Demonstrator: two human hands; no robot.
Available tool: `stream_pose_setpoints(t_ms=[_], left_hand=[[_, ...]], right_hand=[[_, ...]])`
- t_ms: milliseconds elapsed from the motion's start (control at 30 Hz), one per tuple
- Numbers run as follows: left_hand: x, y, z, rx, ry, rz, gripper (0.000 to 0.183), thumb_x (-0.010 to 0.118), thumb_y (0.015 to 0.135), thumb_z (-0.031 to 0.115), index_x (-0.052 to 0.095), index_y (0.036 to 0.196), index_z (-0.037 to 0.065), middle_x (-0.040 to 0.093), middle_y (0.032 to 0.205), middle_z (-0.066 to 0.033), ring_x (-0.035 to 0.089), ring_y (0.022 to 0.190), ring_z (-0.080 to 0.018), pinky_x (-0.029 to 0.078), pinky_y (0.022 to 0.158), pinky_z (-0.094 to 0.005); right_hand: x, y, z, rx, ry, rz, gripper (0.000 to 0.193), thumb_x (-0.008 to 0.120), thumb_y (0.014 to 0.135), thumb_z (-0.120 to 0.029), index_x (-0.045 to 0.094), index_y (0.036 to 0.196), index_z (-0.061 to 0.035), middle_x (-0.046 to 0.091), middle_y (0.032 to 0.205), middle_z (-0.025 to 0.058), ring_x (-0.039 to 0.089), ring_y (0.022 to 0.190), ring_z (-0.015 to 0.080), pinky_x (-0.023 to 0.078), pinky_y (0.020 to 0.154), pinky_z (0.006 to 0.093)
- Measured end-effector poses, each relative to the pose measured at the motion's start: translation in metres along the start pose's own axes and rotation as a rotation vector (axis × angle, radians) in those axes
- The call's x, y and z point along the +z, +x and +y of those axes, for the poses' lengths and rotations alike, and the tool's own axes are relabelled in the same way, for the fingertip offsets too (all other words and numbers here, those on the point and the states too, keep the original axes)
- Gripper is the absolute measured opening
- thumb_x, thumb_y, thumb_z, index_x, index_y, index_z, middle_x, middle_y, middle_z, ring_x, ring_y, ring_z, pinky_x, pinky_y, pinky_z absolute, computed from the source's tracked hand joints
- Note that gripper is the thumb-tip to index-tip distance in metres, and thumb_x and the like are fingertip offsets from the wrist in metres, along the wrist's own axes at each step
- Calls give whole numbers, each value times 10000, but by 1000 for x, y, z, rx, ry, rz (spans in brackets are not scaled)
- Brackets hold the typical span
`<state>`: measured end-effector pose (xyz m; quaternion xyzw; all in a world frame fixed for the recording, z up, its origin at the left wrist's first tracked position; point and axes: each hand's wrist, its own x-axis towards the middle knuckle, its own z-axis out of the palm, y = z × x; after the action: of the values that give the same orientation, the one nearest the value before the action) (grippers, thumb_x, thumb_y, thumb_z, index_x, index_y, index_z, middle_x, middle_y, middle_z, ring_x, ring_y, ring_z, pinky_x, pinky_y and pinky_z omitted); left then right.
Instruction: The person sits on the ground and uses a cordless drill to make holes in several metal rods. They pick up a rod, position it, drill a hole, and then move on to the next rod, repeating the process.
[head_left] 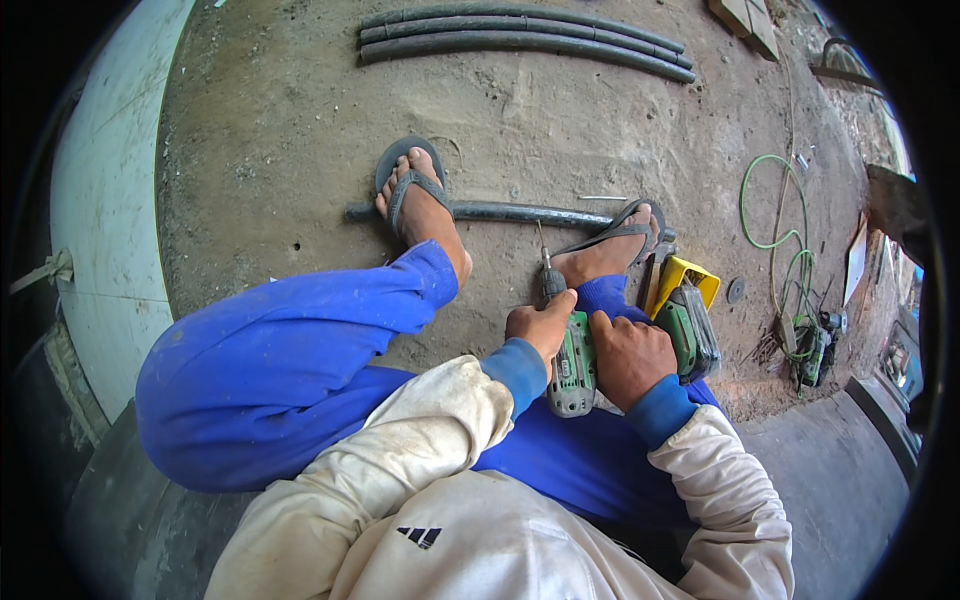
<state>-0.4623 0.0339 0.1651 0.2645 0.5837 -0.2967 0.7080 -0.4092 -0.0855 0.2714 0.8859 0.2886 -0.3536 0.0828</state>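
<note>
Both my hands hold a green and grey cordless drill (573,375) lying on its side over my lap. My left hand (540,325) wraps the front of its body, behind the black chuck. My right hand (632,358) is closed around the handle, with the battery end showing past it on the right. A thin drill bit (541,238) points away from me, its tip close to a dark metal pipe (520,213); I cannot tell whether they touch. The pipe lies crosswise on the ground, with my sandalled feet on or against it near both ends.
Three dark pipes (525,38) lie together at the far side. A yellow container (690,280) and a wooden-handled tool (655,278) sit beside my right foot. Rightward are a green cord (745,205), a green power tool (815,350) and a disc (736,290). A pale tiled surface (110,200) borders the left.
</note>
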Motion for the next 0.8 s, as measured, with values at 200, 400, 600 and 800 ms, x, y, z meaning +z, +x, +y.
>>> stream_pose_setpoints(t_ms=[200,400,600,800], left_hand=[[0,-1,-1,13,3,-6,359,803,974,284,681,1064,-42,707,886,-120,729,726,-235,619,642,-470],[-10,8,6,-48,-95,-148,466,756,1001,405,668,1130,-34,747,960,-149,749,753,-272,650,712,-471],[-31,14,14,-34,-241,-356,468,479,1136,438,596,1323,25,721,1209,-168,710,1108,-278,568,1011,-480],[-49,-16,-12,-50,-224,-401,474,456,1155,420,562,1418,40,705,1268,-136,681,1178,-271,539,1048,-463]], right_hand=[[2,0,1,-1,-16,-3,144,585,965,-168,616,1084,-94,740,858,150,771,783,344,601,682,477],[3,-1,1,-6,1,35,140,583,975,-174,618,1088,-99,741,846,150,770,765,340,597,675,476],[2,0,3,-5,7,23,155,591,969,-168,621,1103,-95,740,844,150,768,757,344,603,671,471],[-1,1,3,-31,-4,20,177,600,955,-154,623,1122,-97,738,846,148,770,759,343,607,667,463]])
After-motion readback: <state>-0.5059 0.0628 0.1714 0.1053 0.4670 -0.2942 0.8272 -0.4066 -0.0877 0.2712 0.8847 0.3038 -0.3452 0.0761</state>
